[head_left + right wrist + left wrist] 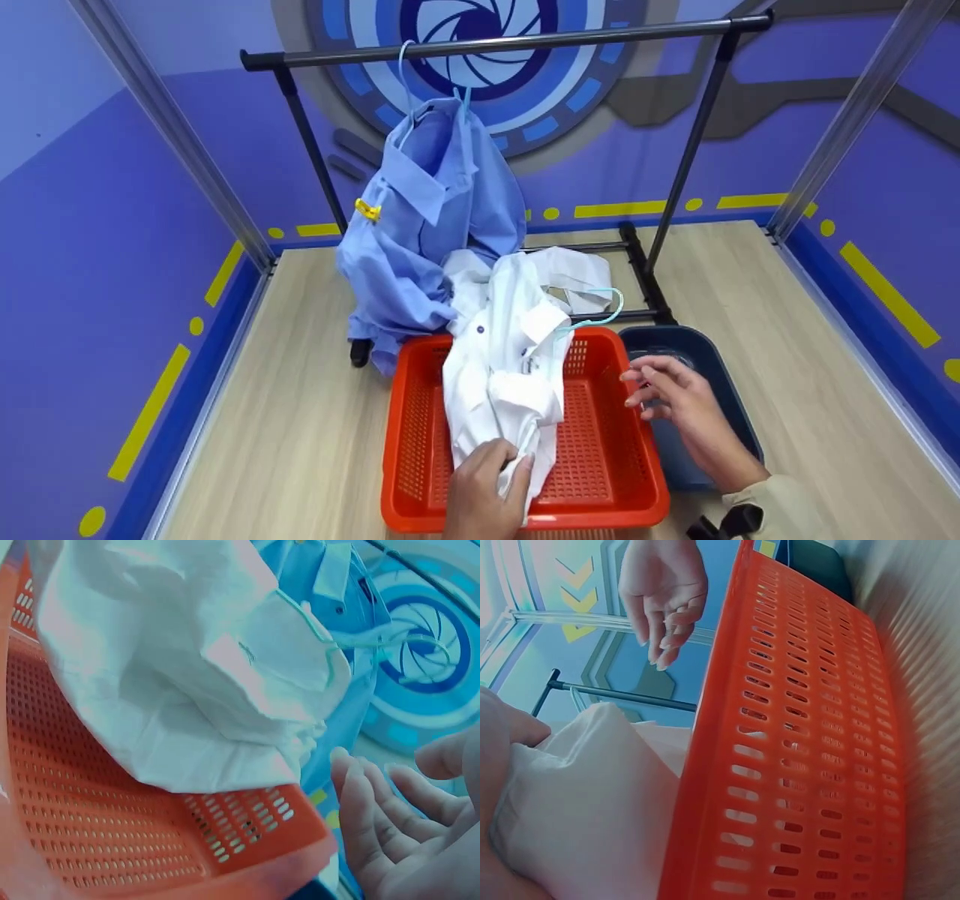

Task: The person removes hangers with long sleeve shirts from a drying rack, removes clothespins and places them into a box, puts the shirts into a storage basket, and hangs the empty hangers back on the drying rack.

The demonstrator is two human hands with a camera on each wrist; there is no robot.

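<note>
A white shirt [487,352] with dark buttons lies lengthwise across the red basket [394,450], its far end spilling over the back rim. My left hand [487,487] pinches its near end between thumb and fingers, over the front of the basket. From the collar area a pale blue hanger [619,300] pokes out, hook toward the right. My right hand [682,401] is held beside the basket's right rim, fingers loosely bent and nothing in them. In the right wrist view, the shirt's collar and the hanger [330,645] show just past those fingertips.
Behind the basket, a blue shirt [420,202] hangs from a black metal rack [525,43], with a yellow clip [367,210] on it. A dark basin [739,420] stands right of the basket on the wooden table [300,420]. Blue panels enclose the sides and back.
</note>
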